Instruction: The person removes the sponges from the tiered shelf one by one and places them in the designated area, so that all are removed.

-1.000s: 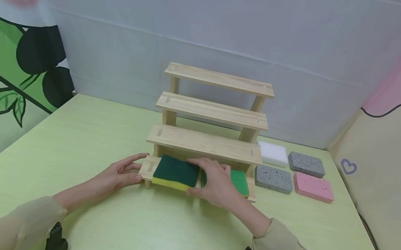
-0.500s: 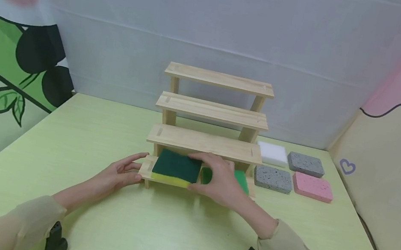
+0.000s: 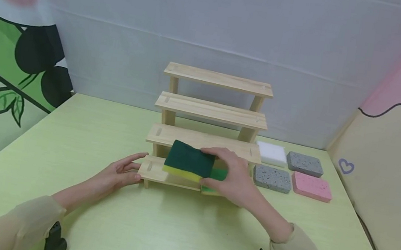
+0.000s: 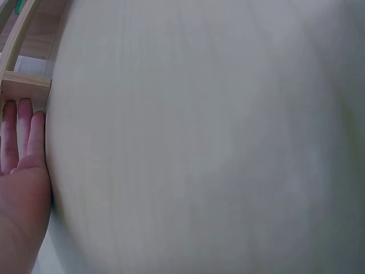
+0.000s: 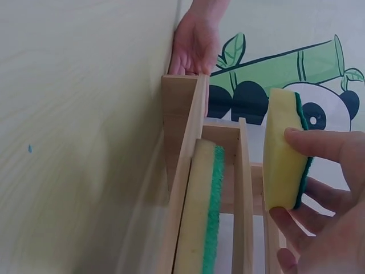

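A yellow sponge with a dark green scouring side (image 3: 188, 158) is pinched between the thumb and fingers of my right hand (image 3: 241, 178). It hangs above the lowest step of a four-tier wooden rack (image 3: 173, 177), slightly tilted in the head view. Behind my right hand, a sponge with a brighter green top (image 5: 197, 211) lies on that same step, partly hidden. My left hand (image 3: 119, 173) touches the left end of the lowest step. In the left wrist view its fairly straight fingers (image 4: 35, 137) meet the rack's wooden leg.
Right of the rack, on the table (image 3: 130, 227), lie a white sponge (image 3: 272, 154), two grey sponges (image 3: 305, 164) and a pink sponge (image 3: 312, 186). The rack's upper steps (image 3: 212, 109) rise toward a pale backdrop (image 3: 231, 26). Printed cloths flank both sides.
My right hand has lifted the dark green sponge off the left of the lowest step and shifted it rightward, baring the wood there. My left hand stays put.
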### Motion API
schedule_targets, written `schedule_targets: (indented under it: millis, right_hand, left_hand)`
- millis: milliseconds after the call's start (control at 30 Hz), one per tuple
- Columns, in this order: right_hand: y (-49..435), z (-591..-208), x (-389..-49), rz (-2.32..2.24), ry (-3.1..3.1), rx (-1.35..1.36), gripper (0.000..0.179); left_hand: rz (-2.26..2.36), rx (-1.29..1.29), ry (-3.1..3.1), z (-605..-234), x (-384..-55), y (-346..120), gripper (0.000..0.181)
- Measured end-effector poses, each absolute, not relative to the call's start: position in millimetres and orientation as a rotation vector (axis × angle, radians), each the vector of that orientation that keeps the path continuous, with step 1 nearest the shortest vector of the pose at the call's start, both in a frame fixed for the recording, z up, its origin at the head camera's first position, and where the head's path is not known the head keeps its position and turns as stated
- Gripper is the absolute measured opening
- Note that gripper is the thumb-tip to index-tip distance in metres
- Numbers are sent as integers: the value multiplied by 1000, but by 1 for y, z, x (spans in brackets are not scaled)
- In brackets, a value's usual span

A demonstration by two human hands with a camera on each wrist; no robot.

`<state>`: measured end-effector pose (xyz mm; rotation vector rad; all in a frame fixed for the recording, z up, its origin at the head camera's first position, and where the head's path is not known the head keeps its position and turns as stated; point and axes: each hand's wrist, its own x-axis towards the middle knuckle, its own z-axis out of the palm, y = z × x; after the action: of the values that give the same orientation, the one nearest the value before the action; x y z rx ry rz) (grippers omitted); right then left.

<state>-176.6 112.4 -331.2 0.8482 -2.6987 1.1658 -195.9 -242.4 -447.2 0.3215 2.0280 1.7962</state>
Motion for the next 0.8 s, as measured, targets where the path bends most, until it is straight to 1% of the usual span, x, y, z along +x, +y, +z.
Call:
schedule_targets:
  millis: [367, 633, 800]
  right_hand:
    - [132, -323, -175, 1190, -2696, 833, 64]
    - [149, -320, -175, 1180, -2656, 843, 66]
    - [161, -321, -176, 1170, -2661, 802, 66]
  left_hand:
    - [1847, 386, 1987, -450, -196, -243, 70]
    - [1853, 372, 1986, -449, -197, -242, 69]
    - [1858, 364, 1987, -448, -196, -242, 70]
